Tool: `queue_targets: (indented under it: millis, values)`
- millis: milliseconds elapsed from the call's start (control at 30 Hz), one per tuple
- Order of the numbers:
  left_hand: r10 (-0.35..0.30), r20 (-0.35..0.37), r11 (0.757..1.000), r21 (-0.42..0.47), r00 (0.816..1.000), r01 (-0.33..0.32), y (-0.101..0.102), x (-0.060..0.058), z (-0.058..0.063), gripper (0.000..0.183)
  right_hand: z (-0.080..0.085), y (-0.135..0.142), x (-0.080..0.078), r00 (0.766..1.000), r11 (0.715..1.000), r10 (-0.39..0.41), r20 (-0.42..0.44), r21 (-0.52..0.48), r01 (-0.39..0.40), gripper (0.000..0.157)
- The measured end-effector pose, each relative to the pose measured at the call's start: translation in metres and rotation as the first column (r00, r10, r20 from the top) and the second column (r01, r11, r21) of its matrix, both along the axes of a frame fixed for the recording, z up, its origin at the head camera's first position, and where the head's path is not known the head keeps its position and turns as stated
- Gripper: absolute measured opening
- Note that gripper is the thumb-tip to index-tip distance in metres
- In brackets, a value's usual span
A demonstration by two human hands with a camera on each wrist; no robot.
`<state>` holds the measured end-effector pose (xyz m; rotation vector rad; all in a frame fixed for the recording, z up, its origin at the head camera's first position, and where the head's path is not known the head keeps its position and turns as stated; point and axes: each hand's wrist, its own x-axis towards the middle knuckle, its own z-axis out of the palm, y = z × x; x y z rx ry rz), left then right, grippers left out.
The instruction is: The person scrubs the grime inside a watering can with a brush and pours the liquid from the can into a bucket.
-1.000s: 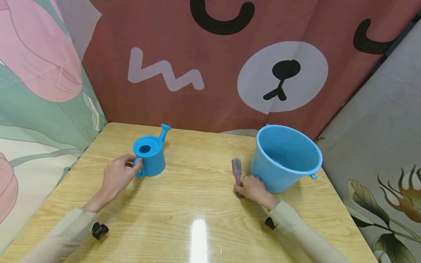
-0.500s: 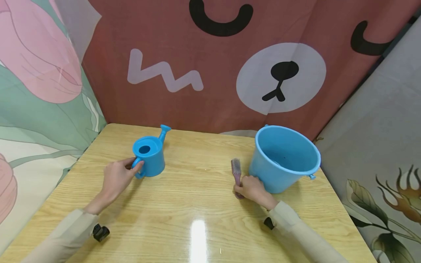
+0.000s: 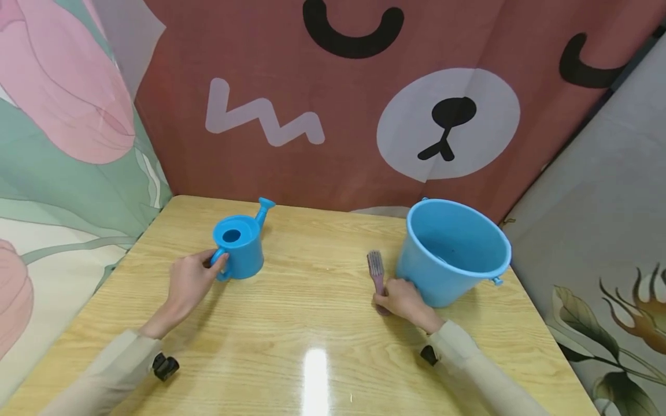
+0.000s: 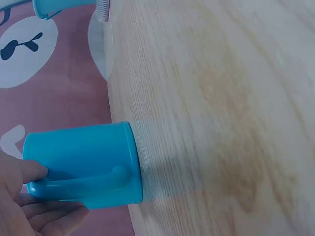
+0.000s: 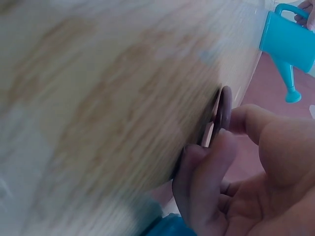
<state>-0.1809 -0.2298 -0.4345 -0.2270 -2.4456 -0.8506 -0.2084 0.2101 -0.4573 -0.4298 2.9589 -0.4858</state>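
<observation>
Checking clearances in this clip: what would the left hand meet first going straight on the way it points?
Likely the body of the blue watering can, since the left hand holds its handle; the exact gap is hard to judge.

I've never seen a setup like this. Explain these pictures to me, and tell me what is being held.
There is no machine here, only a person's two bare hands. The wide view comes from a camera worn on the head, looking forward and down. The other two views come from cameras worn on the wrists, and in them the table looks tipped sideways. On the wood-grained table stand a blue watering can and, further right, a lighter blue bucket. The left hand grips the watering can by its handle. The right hand, close beside the bucket, holds a purple brush by its handle, bristle end pointing away from the person.
</observation>
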Motion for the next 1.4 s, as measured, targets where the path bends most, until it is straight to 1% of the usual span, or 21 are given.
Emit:
queue_targets:
  millis: [100, 233, 400, 567, 700, 800, 933, 1100, 1400]
  values:
    - [0.001, 0.001, 1.0, 0.011, 1.0, -0.001, 0.0011, -0.0012, 0.0001, 0.024, 0.0001, 0.0021, -0.0008, 1.0, 1.0, 0.003, 0.026, -0.026, -0.002, 0.043]
    - [-0.009, 0.007, 1.0, 0.02, 1.0, 0.009, 0.0016, -0.0013, 0.0013, 0.027, 0.0019, 0.0048, -0.0006, 0.997, 0.996, 0.024, 0.07, -0.093, -0.018, 0.043]
    - [-0.024, 0.018, 0.999, 0.03, 1.0, 0.023, 0.0012, -0.0011, -0.0005, 0.028, 0.0046, 0.0061, -0.0002, 0.991, 0.989, 0.011, 0.137, -0.147, 0.009, 0.037]
    - [-0.022, 0.002, 1.0, 0.01, 1.0, 0.021, 0.0006, -0.0012, -0.0012, 0.022, 0.0041, 0.0053, 0.0003, 0.985, 0.983, -0.011, 0.171, -0.179, 0.042, 0.032]
    - [-0.018, -0.007, 1.0, -0.002, 1.0, 0.018, 0.001, -0.0015, -0.0007, 0.019, 0.0038, 0.0056, 0.0002, 0.984, 0.98, -0.022, 0.177, -0.189, 0.056, 0.032]
    - [-0.011, -0.017, 1.0, 0.006, 1.0, 0.011, 0.001, -0.0018, -0.0007, 0.018, 0.0043, 0.0055, -0.0005, 0.982, 0.978, -0.025, 0.186, -0.199, 0.062, 0.028]
    - [-0.007, -0.038, 1.0, 0.013, 0.999, 0.007, 0.0005, -0.0023, -0.0012, 0.021, 0.0048, 0.0051, 0.0001, 0.977, 0.975, -0.03, 0.213, -0.211, 0.076, 0.02]
    - [-0.012, -0.05, 1.0, -0.001, 0.999, 0.012, 0.0003, -0.0026, -0.0022, 0.023, 0.0037, 0.005, 0.0008, 0.972, 0.971, -0.049, 0.231, -0.216, 0.101, 0.02]
    - [-0.014, -0.065, 1.0, -0.01, 0.998, 0.013, 0.0017, -0.0037, -0.001, 0.032, 0.0006, 0.007, 0.0006, 0.98, 0.959, -0.03, 0.198, -0.272, 0.084, 0.022]
